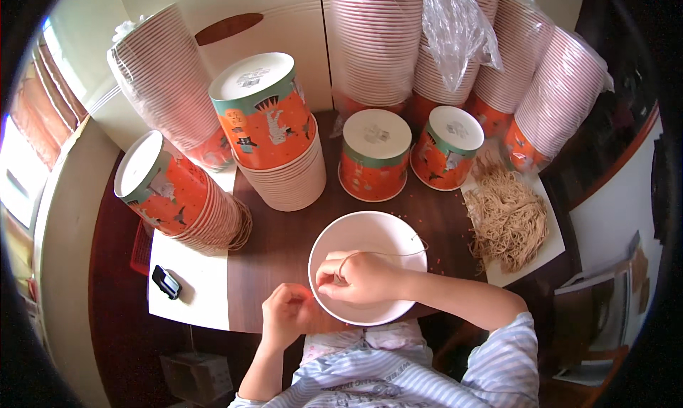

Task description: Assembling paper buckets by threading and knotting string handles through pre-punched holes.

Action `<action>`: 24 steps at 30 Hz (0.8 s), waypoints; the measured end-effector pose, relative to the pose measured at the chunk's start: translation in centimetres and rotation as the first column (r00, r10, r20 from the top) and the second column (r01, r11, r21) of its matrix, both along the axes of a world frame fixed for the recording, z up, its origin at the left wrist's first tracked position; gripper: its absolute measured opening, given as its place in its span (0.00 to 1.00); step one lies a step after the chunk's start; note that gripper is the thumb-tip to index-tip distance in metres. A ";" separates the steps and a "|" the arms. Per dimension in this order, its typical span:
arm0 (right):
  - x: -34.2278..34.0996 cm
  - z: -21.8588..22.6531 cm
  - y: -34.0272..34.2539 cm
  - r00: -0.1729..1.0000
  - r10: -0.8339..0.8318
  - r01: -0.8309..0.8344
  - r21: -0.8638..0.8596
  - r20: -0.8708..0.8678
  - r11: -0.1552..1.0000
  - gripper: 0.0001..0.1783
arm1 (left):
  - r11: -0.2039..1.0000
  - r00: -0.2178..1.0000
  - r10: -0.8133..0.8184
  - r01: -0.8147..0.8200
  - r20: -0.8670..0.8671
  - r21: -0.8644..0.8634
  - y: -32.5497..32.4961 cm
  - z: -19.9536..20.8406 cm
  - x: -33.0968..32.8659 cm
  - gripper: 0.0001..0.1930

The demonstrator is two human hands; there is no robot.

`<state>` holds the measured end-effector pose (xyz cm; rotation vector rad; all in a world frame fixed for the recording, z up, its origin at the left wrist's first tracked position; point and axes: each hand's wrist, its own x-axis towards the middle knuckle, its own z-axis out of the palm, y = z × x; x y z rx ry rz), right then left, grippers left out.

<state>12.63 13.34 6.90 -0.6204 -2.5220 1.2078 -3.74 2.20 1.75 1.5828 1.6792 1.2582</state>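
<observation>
On the brown table, five ribbed plastic-wrapped stacks, two bare stacks and two orange paper tubs fill the upper frame. One smooth white bowl sits lower centre, one tangled heap right; over the bowl the right hand pinches one thin cord, while what the left hand grasps I cannot tell.

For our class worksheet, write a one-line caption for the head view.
Right hand over a white tub, left hand beside its rim; heaped tan strands to the right.
</observation>
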 end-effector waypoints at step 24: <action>0.3 1.7 0.0 0.976 -0.126 0.149 0.118 -0.178 0.982 0.19 | 0.929 0.854 -0.292 0.361 0.430 -0.086 4.3 5.6 -0.9 0.05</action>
